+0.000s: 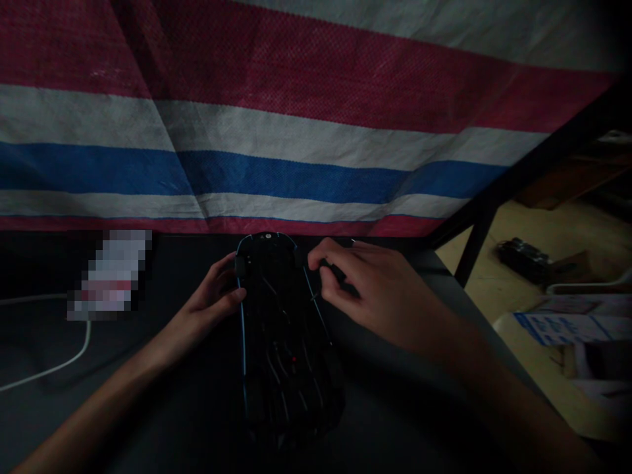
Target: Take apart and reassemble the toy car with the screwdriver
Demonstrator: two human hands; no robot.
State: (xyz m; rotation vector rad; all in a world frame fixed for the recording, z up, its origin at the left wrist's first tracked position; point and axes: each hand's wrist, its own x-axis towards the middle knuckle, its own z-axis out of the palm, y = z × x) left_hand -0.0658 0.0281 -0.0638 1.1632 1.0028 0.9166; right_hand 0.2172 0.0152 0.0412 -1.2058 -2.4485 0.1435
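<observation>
A black toy car (284,309) with thin blue lines along its edges lies on the dark table, apparently with its underside up. Dark wheels show near its corners, and a small red spot sits towards its near end. My left hand (217,293) grips the car's left side, thumb on the edge and fingers against the flank. Just off the right side, near the far wheel, my right hand (368,283) is closed with thumb and fingers curled. Something dark shows between those fingers, but the dim light hides what it is.
A red, white and blue striped sheet (296,174) hangs behind the dark table (197,408). On the left lie a blurred-out rectangular item (113,276) and a white cable (74,359). Beyond the table's right edge are a dark frame bar (474,253) and a blue-and-white box (563,327).
</observation>
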